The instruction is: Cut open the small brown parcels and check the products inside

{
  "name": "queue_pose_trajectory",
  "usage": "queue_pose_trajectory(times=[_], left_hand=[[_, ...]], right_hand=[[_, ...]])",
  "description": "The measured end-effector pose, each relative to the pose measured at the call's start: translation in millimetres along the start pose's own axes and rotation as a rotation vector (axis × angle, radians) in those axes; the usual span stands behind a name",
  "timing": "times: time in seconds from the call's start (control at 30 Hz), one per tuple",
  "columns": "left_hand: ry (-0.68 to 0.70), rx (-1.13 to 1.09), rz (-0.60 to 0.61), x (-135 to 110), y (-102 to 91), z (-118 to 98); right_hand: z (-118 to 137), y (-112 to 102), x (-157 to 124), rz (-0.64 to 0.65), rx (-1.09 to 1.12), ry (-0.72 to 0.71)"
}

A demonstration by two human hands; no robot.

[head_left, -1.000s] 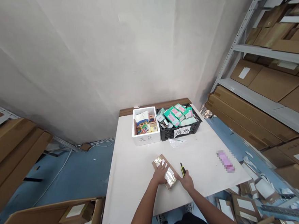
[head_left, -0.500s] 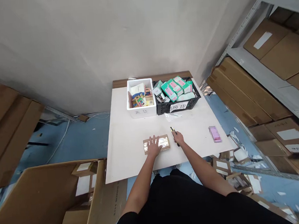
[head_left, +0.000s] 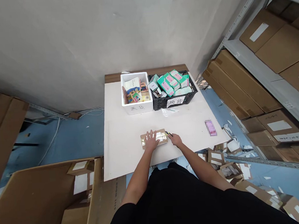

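A small, flat cardboard box [head_left: 162, 136] with shiny clear tape and a pale label lies near the front of the white table. My left hand [head_left: 151, 141] rests on its top with the fingers spread, pressing it to the table. In my right hand [head_left: 175, 140], the fingers are wrapped round a black and yellow utility knife [head_left: 169, 134]. The knife points left, its front end at the right end of the box. Whether the blade touches the cardboard is too small to tell.
Behind stand a white foam box [head_left: 138, 107] of books and a black crate [head_left: 160, 105] of green and pink boxes. A pixelated pink object [head_left: 210, 127] lies at right. A large open carton [head_left: 99, 170] stands left; shelves [head_left: 272, 71] of cartons rise at right.
My right hand has brought the utility knife left to the end of the box, turning it more level. My left hand stays on the box. The camera view has shifted slightly.
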State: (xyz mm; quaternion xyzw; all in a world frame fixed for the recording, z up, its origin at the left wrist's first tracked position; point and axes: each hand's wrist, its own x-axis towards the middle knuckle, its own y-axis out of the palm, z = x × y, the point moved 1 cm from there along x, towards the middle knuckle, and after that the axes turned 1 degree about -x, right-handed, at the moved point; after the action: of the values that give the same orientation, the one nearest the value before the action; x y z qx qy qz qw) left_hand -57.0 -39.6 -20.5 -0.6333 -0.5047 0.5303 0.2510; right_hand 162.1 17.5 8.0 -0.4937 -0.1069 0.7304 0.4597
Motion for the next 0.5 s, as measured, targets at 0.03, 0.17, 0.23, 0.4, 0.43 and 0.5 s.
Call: queue_pose_trajectory(times=[0.03, 0.17, 0.23, 0.4, 0.43, 0.5], left_hand=[[-0.003, -0.002, 0.000, 0.4, 0.2, 0.3], [0.002, -0.010, 0.009, 0.8, 0.4, 1.2], [0.006, -0.008, 0.010, 0.5, 0.6, 1.7], [0.005, 0.003, 0.012, 0.0, 4.7, 2.5], [0.003, 0.007, 0.007, -0.1, 5.8, 2.3], [-0.001, 0.016, -0.003, -0.7, 7.4, 1.5]], right_hand=[[-1.4, -0.2, -0.7, -0.007, -0.017, 0.005], [-7.5, -1.7, -4.8, -0.016, 0.001, 0.047], [-5.8, -2.1, -5.5, -0.006, 0.018, 0.053], [8.5, -1.0, -2.9, 0.030, -0.028, 0.034], [10.3, -0.9, -3.2, 0.031, -0.052, 0.031], [11.4, -0.9, -5.7, 0.027, -0.106, 0.023]])
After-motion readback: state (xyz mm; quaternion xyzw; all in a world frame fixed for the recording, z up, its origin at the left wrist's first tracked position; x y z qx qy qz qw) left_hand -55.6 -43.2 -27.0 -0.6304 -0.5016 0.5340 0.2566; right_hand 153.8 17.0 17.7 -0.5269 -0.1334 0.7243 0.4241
